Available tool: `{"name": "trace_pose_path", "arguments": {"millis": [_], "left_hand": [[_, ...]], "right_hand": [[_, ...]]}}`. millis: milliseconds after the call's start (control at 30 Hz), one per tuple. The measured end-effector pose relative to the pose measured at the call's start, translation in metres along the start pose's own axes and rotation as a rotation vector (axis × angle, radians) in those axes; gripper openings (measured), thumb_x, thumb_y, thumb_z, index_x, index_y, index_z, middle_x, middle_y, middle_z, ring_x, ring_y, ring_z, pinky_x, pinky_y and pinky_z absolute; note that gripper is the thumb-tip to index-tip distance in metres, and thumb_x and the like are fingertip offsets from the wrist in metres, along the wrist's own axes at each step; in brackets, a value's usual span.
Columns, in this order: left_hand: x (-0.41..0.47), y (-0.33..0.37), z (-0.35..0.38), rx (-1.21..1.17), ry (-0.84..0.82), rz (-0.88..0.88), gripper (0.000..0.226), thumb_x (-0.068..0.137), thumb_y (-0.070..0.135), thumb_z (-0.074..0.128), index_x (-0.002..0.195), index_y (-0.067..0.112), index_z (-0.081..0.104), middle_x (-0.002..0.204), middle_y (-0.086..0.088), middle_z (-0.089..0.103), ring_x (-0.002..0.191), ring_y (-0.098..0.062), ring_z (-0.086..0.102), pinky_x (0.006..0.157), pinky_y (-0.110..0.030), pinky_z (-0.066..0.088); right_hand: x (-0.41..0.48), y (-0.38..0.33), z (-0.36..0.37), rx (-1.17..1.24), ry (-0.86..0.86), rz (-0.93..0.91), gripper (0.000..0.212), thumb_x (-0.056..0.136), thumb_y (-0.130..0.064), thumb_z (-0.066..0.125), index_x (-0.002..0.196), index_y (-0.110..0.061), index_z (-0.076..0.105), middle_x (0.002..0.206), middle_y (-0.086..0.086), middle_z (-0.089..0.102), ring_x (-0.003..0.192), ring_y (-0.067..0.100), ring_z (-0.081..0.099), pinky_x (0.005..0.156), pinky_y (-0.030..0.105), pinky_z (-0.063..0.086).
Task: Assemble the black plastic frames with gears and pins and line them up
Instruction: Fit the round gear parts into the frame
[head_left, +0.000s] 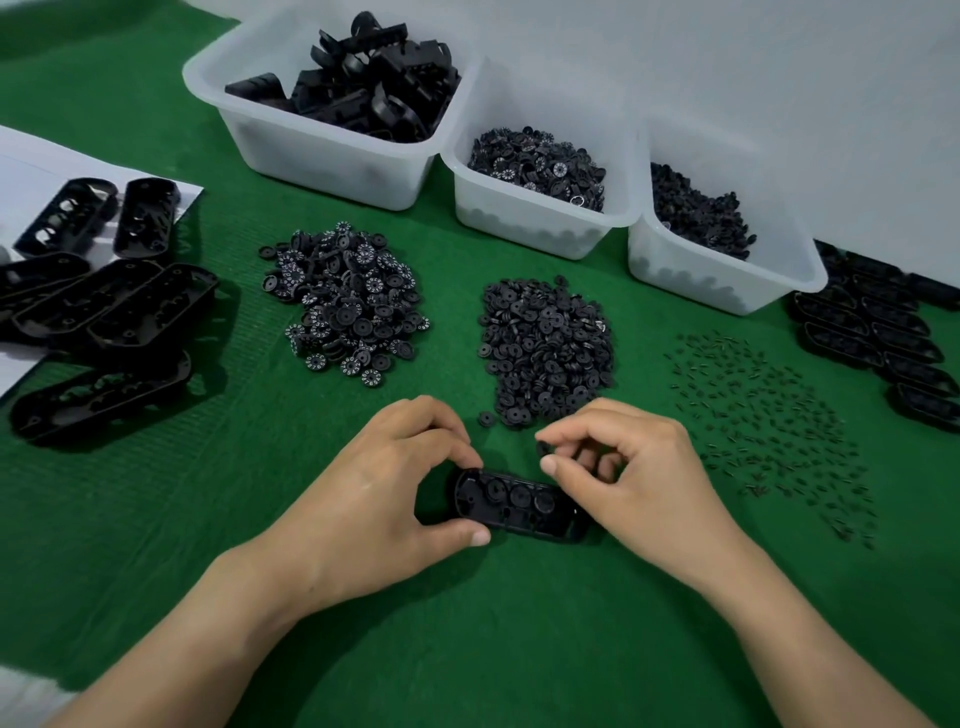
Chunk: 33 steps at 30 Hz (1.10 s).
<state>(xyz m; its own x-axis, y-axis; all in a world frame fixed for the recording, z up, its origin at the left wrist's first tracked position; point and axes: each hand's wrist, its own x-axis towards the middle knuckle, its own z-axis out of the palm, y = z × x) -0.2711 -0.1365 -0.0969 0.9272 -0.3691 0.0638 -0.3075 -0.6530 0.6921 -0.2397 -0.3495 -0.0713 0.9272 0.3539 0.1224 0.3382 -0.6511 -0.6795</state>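
A black oval plastic frame (519, 501) lies on the green mat near me, with three round gears seated in it. My left hand (384, 488) grips its left end between thumb and fingers. My right hand (623, 467) hovers over the frame's right end and pinches a small black gear (543, 448) between thumb and forefinger. A pile of numbered gears (343, 301), a pile of plain gears (545, 348) and a scatter of small pins (769, 415) lie beyond the hands.
Three translucent bins stand at the back: frames (332, 156), numbered gears (524, 213), small parts (727, 280). Loose empty frames (104, 312) lie at the left, partly on white paper. A row of frames (878, 338) is lined up at the right.
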Motion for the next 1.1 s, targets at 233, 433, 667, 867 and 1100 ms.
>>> {"name": "trace_pose_path", "arguments": {"millis": [233,433,667,867,1100], "left_hand": [[0.0,-0.001,0.0,-0.002,0.009,0.01,0.04,0.066,0.05,0.071,0.099,0.03,0.061,0.107,0.019,0.046,0.104,0.002,0.042,0.091,-0.006,0.029],[0.0,0.001,0.0,-0.034,0.032,0.019,0.04,0.064,0.041,0.077,0.098,0.032,0.058,0.107,0.019,0.047,0.105,0.0,0.044,0.09,-0.017,0.038],[0.001,0.001,0.0,-0.055,0.043,0.033,0.04,0.064,0.04,0.078,0.097,0.035,0.057,0.106,0.02,0.047,0.105,-0.002,0.045,0.089,-0.021,0.04],[-0.002,0.0,-0.001,-0.038,0.031,0.057,0.039,0.061,0.044,0.077,0.094,0.032,0.059,0.107,0.019,0.047,0.105,-0.001,0.045,0.09,-0.011,0.033],[-0.003,0.002,-0.002,-0.014,-0.008,0.061,0.038,0.058,0.053,0.072,0.087,0.031,0.063,0.108,0.019,0.047,0.105,0.004,0.041,0.092,-0.005,0.026]], "right_hand": [[0.003,0.009,-0.004,-0.228,-0.046,0.067,0.018,0.077,-0.014,0.073,0.092,-0.023,0.073,0.076,-0.016,0.055,0.062,0.002,0.05,0.063,0.017,0.043],[0.002,0.008,-0.005,-0.231,-0.061,0.06,0.021,0.077,-0.016,0.073,0.097,-0.024,0.072,0.079,-0.018,0.055,0.066,0.001,0.051,0.067,0.025,0.049],[0.004,0.008,-0.003,-0.192,-0.052,0.045,0.015,0.077,-0.016,0.074,0.088,-0.025,0.072,0.077,-0.016,0.056,0.064,0.003,0.051,0.063,0.015,0.041],[-0.009,0.0,-0.007,0.049,-0.038,-0.071,0.019,0.075,-0.005,0.074,0.086,-0.019,0.073,0.078,-0.007,0.062,0.068,0.012,0.056,0.059,0.022,0.046],[-0.022,-0.004,-0.004,-0.017,-0.17,-0.127,0.02,0.076,-0.011,0.074,0.091,-0.024,0.074,0.086,-0.014,0.061,0.079,0.005,0.06,0.071,0.021,0.048]]}}
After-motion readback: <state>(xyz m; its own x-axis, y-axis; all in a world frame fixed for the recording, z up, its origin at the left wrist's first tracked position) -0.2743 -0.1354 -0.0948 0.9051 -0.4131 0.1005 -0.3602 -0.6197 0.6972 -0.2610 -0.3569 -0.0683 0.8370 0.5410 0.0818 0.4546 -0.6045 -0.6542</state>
